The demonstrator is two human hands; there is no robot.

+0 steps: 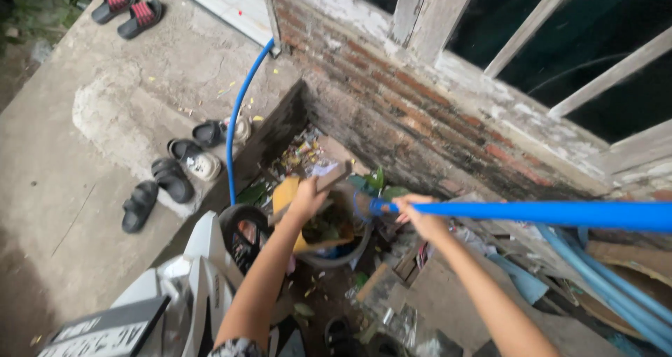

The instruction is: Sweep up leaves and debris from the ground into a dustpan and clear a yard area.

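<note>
My left hand (306, 199) grips a short piece of wood (333, 176) over a yellow dustpan-like scoop (284, 193) above a round bin (337, 243) filled with leaves and scraps. My right hand (421, 217) holds a long blue pole (546, 213) that runs off the right edge. Both hands are close together at the foot of a brick wall (420, 112).
A concrete step (105, 105) on the left carries several black sandals (161, 182) and two red-striped ones (129, 8). A thin blue hose (238, 112) runs down it. A white scooter (189, 280) stands below me. Blue pipes (602, 280) and cardboard (448, 294) lie at right.
</note>
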